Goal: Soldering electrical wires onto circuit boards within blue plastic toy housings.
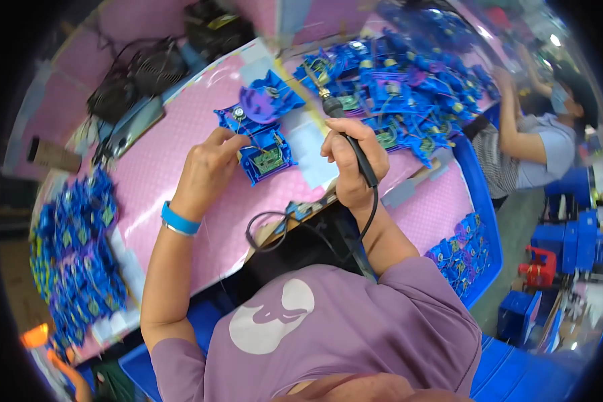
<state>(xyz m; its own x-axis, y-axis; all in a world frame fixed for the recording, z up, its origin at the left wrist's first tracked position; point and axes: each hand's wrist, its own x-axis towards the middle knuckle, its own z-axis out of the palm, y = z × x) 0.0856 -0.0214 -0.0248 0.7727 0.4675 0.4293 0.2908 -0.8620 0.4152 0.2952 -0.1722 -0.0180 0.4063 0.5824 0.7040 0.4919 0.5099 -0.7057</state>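
Observation:
My right hand [356, 157] is wrapped round a soldering iron [362, 162] with a black handle, its metal tip pointing up and away toward the far pile. Across from it, my left hand [211, 167] is pinched at the left edge of an opened blue plastic housing [288, 155]. Whatever lies between those fingertips is too small to make out. Inside the housing is a green circuit board [268, 161] with thin wires. A blue and purple shell part [258, 104] lies just beyond, joined or touching; I cannot tell which.
Many similar blue assemblies [388, 94] are heaped at the far right, with more [84, 254] at the left. Black fans [157, 67] and a phone [135, 127] line the far left. A blue bin [494, 248] stands right; beyond it sits another person [532, 147]. The iron's cable [374, 214] loops near my body.

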